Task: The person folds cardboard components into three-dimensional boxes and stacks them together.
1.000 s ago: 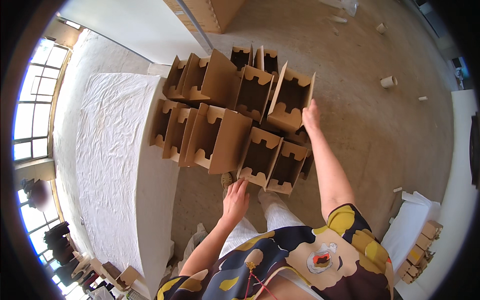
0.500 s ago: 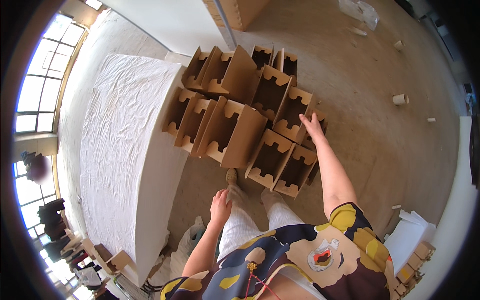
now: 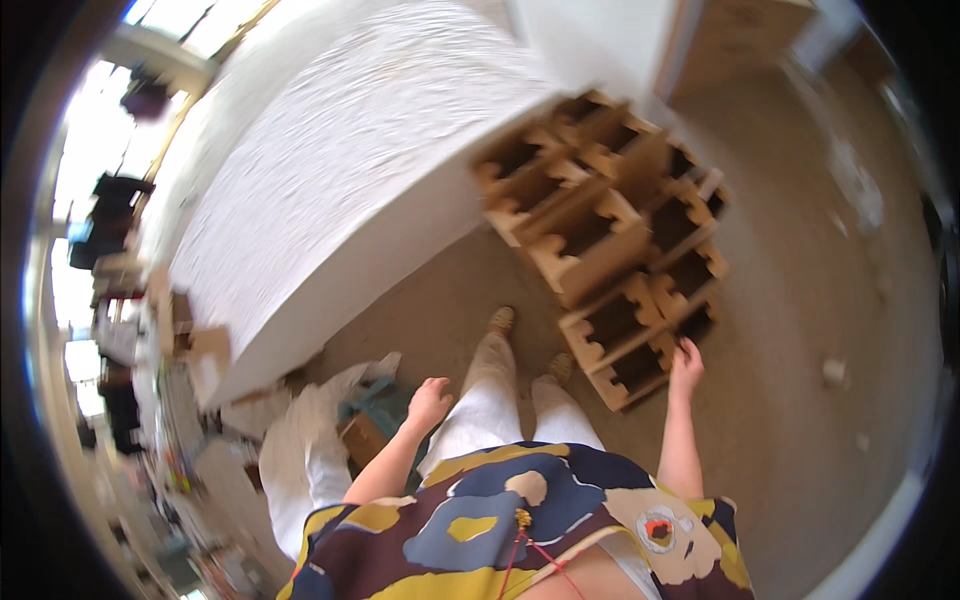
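Note:
Brown cardboard boxes with open tops and notched inner edges (image 3: 600, 235) stand grouped on the floor to the right, beside the white-covered table. My right hand (image 3: 686, 374) is by the near right corner of the group, close to the nearest box (image 3: 632, 378). Its fingers are loosely extended and hold nothing visible; blur hides whether they touch the cardboard. In front of my thighs, at the left, my left hand (image 3: 430, 403) hangs empty with relaxed, slightly bent fingers. The insides of the boxes are dark.
A long table draped in white cloth (image 3: 330, 170) runs along the left. Near my left leg lie pale cloth or bags (image 3: 305, 440) and a small carton (image 3: 362, 440). Larger cardboard (image 3: 735, 45) stands at the far right. A short tube (image 3: 835, 373) lies on the floor.
My view has swung left, so the boxes sit farther right in it. My right hand has come off the box edge and drawn back toward me. My left hand still hangs empty.

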The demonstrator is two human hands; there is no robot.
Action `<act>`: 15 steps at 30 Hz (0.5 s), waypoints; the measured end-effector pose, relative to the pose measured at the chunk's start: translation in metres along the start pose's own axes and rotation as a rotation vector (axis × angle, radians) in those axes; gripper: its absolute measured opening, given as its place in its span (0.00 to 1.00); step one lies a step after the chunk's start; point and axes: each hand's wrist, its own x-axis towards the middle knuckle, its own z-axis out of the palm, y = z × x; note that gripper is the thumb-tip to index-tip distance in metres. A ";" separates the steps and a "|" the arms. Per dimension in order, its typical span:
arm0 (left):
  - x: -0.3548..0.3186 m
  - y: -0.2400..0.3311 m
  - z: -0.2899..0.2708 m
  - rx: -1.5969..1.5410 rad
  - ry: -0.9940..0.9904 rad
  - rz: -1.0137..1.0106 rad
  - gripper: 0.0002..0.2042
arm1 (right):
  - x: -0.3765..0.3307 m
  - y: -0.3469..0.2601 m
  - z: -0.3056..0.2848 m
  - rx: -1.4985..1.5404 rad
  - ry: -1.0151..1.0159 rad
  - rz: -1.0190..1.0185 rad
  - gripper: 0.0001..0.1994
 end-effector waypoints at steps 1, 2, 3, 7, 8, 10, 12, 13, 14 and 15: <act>-0.009 -0.012 -0.001 0.002 0.008 -0.030 0.21 | -0.009 -0.014 0.007 -0.016 -0.045 -0.023 0.16; -0.022 -0.023 0.002 -0.003 0.015 -0.067 0.21 | -0.019 -0.029 0.012 -0.035 -0.096 -0.050 0.15; -0.030 -0.032 0.005 -0.029 0.004 -0.115 0.21 | -0.025 -0.038 0.019 -0.092 -0.158 -0.109 0.13; -0.050 -0.057 0.014 -0.110 -0.001 -0.157 0.21 | -0.053 -0.078 0.057 -0.229 -0.433 -0.161 0.11; -0.054 -0.060 0.011 -0.133 0.011 -0.167 0.21 | -0.061 -0.074 0.069 -0.184 -0.502 -0.183 0.10; -0.050 -0.062 -0.002 -0.192 -0.007 -0.158 0.20 | -0.068 -0.075 0.094 -0.219 -0.614 -0.218 0.10; -0.054 -0.065 -0.014 -0.273 0.029 -0.143 0.20 | -0.082 -0.093 0.117 -0.293 -0.724 -0.193 0.10; -0.053 -0.074 -0.012 -0.302 0.061 -0.127 0.20 | -0.092 -0.104 0.128 -0.351 -0.748 -0.270 0.11; -0.054 -0.084 -0.010 -0.328 0.094 -0.113 0.20 | -0.100 -0.117 0.143 -0.419 -0.789 -0.311 0.11; -0.055 -0.096 -0.010 -0.351 0.100 -0.105 0.20 | -0.109 -0.121 0.156 -0.401 -0.823 -0.377 0.10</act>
